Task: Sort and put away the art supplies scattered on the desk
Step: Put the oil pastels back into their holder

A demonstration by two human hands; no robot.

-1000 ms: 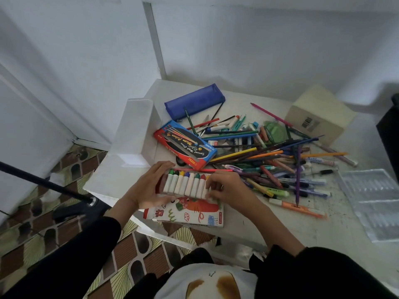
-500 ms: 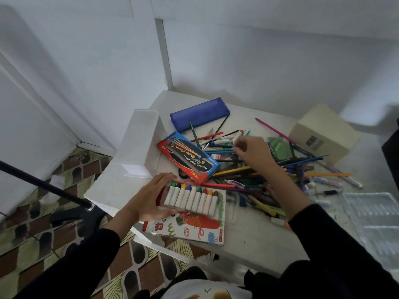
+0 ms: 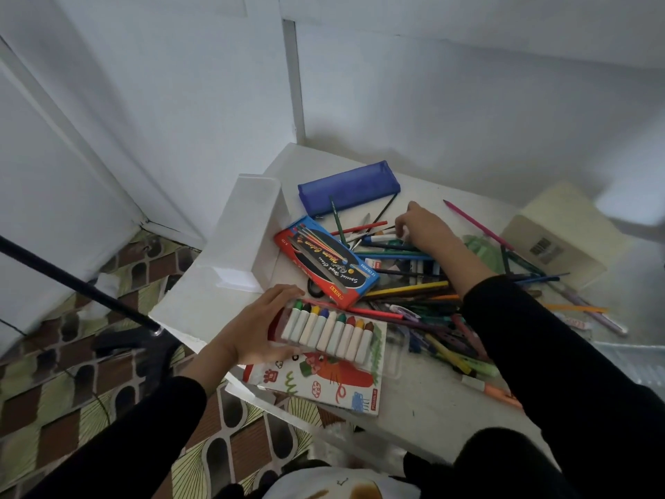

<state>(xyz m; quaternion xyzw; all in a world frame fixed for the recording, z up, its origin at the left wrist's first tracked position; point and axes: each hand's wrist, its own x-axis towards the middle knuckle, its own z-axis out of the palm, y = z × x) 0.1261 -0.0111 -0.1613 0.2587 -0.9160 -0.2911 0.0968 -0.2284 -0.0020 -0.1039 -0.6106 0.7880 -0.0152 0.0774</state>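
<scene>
The left hand grips the left end of the clear tray of crayons, fingers over its far edge and thumb at the near edge, the tray lying on the colouring book at the near edge of the white desk. The right hand reaches to the far side of the pile of pens and pencils, fingertips curled down among them, and whether they have closed on anything cannot be told. The red and blue paint box lies between the tray and the blue pencil case
</scene>
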